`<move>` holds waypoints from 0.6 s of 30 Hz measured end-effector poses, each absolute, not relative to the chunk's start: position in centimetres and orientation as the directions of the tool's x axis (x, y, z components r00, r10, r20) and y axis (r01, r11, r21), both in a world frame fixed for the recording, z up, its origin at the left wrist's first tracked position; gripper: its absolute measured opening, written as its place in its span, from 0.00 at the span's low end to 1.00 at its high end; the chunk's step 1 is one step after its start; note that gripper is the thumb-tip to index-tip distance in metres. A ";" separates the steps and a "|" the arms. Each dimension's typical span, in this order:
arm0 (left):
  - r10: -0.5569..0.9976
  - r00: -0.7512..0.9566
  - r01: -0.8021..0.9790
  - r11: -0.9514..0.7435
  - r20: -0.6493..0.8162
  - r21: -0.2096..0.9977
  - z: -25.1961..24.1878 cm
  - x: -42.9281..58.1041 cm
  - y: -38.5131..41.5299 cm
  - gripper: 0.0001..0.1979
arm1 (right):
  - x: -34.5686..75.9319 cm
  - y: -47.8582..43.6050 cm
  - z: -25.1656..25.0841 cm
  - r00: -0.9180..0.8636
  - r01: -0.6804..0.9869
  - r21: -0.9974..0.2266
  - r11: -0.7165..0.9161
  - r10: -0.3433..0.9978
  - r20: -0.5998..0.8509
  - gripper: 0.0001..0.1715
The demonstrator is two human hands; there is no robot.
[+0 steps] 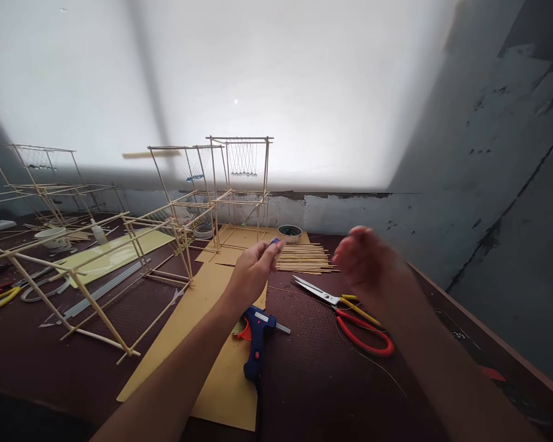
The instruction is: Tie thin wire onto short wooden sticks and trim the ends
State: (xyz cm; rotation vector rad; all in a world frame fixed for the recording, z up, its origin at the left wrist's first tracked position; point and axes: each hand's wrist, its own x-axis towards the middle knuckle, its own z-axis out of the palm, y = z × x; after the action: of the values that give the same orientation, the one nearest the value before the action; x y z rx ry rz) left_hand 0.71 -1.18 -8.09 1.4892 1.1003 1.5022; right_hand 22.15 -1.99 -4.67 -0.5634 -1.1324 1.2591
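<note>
Left hand raised, pinching a small blue object — right hand apart, fingers curled, blurred, grip unclear

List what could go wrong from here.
The small blue item pinched in the left hand could slip loose. The glue gun lies close by that hand; if it is hot, which I can't tell, it might burn. The scissors lie near the blurred right hand, so a careless sweep might knock them.
</note>
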 end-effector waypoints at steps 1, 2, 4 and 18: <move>0.947 -0.019 0.049 -0.319 0.320 0.946 -8.1 0.7 -1.2 0.18 | 22.9 -1.3 -4.4 0.069 -0.485 -0.805 0.342 0.933 0.354 0.07; 0.961 0.009 0.006 -0.278 0.278 0.961 -8.0 0.8 -1.2 0.19 | 23.8 -0.5 -4.3 0.223 -0.471 -0.767 0.435 0.901 0.373 0.07; 0.979 0.047 -0.165 -0.189 0.199 0.968 -7.8 0.7 -1.3 0.17 | 25.5 1.0 -4.6 0.442 -0.297 -0.773 0.560 0.798 0.409 0.10; 0.838 -0.431 -0.569 -0.541 0.336 0.619 -7.2 0.0 -0.6 0.06 | 28.9 3.4 -8.0 -0.025 0.776 -0.629 -0.049 0.994 -0.107 0.12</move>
State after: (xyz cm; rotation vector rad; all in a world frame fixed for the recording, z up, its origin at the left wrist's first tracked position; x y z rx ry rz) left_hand -0.04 -0.58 -7.23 0.7900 0.5286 2.0434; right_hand 28.91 3.36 -7.96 -1.8742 -1.8488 0.7707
